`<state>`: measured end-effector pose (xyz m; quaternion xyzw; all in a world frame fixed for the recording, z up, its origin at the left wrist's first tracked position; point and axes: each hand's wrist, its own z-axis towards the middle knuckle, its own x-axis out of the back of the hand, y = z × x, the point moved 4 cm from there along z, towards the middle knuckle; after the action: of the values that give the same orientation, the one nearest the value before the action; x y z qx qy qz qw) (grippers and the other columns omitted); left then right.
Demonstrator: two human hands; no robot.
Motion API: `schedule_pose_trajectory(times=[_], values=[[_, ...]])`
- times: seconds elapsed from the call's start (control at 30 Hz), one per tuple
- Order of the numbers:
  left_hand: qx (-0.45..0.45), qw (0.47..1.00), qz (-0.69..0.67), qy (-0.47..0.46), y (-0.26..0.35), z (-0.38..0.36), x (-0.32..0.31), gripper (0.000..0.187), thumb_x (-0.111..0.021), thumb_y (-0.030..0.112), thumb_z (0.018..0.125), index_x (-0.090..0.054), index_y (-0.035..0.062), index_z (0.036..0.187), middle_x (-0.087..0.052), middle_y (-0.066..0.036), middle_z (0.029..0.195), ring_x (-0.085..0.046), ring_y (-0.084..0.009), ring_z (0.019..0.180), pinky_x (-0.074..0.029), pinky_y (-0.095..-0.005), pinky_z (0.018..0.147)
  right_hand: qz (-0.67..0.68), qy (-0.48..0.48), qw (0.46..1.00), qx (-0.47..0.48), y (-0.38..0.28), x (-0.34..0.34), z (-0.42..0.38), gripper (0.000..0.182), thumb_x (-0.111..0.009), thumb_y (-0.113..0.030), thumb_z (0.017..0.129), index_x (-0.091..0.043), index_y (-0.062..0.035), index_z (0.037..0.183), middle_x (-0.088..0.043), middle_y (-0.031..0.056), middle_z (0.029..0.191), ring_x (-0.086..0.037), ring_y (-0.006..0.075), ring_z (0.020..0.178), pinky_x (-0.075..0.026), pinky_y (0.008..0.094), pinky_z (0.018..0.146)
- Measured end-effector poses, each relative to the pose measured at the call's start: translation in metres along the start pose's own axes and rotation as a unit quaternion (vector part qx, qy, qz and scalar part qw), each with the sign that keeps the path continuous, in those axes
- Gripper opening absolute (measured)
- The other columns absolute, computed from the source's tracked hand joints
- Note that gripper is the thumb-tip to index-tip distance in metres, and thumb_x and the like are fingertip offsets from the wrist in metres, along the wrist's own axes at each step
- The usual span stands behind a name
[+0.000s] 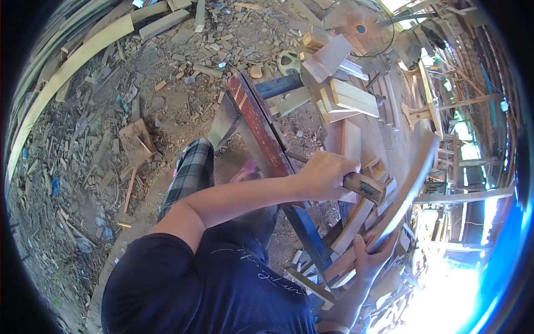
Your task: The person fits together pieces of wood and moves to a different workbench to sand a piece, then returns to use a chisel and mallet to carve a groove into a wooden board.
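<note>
My left hand [328, 175] is wrapped round a tool with a thick wooden handle [364, 187]. A thin dark rod shows on the other side of the fist, and I cannot make out the tool's kind. My right hand [371, 259] grips the lower end of a long, slightly curved wooden board [409, 181], thumb on the near side and fingers mostly hidden behind. Tilted up to the right, the board's far end is blurred. Just beyond my left hand runs a red-painted beam [258, 122] with dark edges, part of a frame that continues below my forearm.
Stacked wood blocks [356, 98] lie beyond the beam, near a round fan [360, 29]. Wood scraps [206, 53] litter the dirt floor. Long curved planks [83, 53] line the left edge. A slatted wall [473, 106] lets in glare at right. My plaid-covered knee [194, 167] is beside the frame.
</note>
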<state>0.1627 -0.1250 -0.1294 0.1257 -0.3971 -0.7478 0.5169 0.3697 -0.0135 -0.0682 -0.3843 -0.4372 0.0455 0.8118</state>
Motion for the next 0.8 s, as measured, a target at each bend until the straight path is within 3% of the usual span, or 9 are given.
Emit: schedule_pose_trajectory(times=[0.13,0.47,0.53,0.57,0.67,0.73,0.8], values=[[0.003,1.0,-0.003,0.017,0.003,-0.002,0.002,0.035,-0.077,0.022,0.064,-0.051,0.0096,0.084,-0.059,-0.008,0.07,-0.063,-0.0332,0.068,-0.047,-0.0437,0.058,0.024,0.033,0.995,0.094,-0.011,0.009,0.0,0.075,-0.062,0.003,0.076,-0.027,0.0018,0.142,-0.05,0.0047,0.074,-0.048,0.0094,0.053,-0.042,0.0208,0.049],[0.001,1.0,-0.003,-0.013,0.001,-0.001,0.0,0.036,-0.078,0.022,0.063,-0.052,0.0102,0.085,-0.06,-0.007,0.072,-0.063,-0.0322,0.069,-0.048,-0.0426,0.059,0.041,0.061,0.993,0.088,0.003,0.028,0.005,0.069,-0.061,0.003,0.077,-0.031,0.002,0.14,-0.054,0.0082,0.074,-0.054,0.0107,0.051,-0.045,0.0203,0.048],[0.01,1.0,0.003,-0.012,0.001,-0.001,-0.001,0.036,-0.078,0.022,0.063,-0.052,0.0103,0.086,-0.06,-0.007,0.072,-0.064,-0.032,0.069,-0.048,-0.0426,0.058,0.033,0.152,0.988,0.002,0.006,0.061,0.007,0.049,-0.065,-0.009,0.074,-0.046,0.0005,0.117,-0.05,0.0044,0.077,-0.05,0.0114,0.065,-0.045,0.0229,0.062],[0.01,1.0,0.003,-0.012,0.001,0.0,-0.001,0.036,-0.078,0.022,0.063,-0.052,0.0103,0.086,-0.06,-0.007,0.072,-0.064,-0.032,0.069,-0.048,-0.0426,0.058,0.033,0.151,0.988,0.001,0.005,0.074,0.01,0.049,-0.065,-0.009,0.074,-0.046,0.0005,0.117,-0.05,0.0044,0.077,-0.05,0.0114,0.065,-0.045,0.0229,0.062],[0.02,1.0,0.005,0.005,0.001,0.001,-0.001,0.036,-0.078,0.021,0.063,-0.052,0.0102,0.085,-0.06,-0.007,0.072,-0.064,-0.0318,0.07,-0.048,-0.0427,0.057,0.175,0.143,0.961,0.158,-0.014,0.112,0.016,0.021,-0.048,-0.021,0.089,-0.05,-0.0053,0.103,-0.051,0.0065,0.074,-0.054,0.016,0.067,-0.047,0.0275,0.063],[0.017,0.999,0.013,0.025,0.0,0.003,0.0,0.035,-0.077,0.02,0.063,-0.051,0.01,0.084,-0.06,-0.007,0.072,-0.064,-0.0315,0.069,-0.049,-0.0431,0.058,0.219,0.138,0.943,0.209,-0.026,0.102,0.015,0.02,-0.042,-0.025,0.094,-0.051,-0.0072,0.098,-0.052,0.0073,0.074,-0.055,0.0175,0.067,-0.047,0.029,0.064],[0.021,0.999,0.01,0.038,-0.002,0.003,-0.001,0.034,-0.077,0.019,0.063,-0.051,0.0096,0.084,-0.059,-0.007,0.071,-0.064,-0.0315,0.069,-0.049,-0.0433,0.058,0.129,0.041,0.99,0.028,-0.026,0.032,0.01,0.036,-0.059,-0.014,0.079,-0.048,-0.0046,0.112,-0.052,0.0036,0.075,-0.053,0.0143,0.067,-0.045,0.0272,0.063]])
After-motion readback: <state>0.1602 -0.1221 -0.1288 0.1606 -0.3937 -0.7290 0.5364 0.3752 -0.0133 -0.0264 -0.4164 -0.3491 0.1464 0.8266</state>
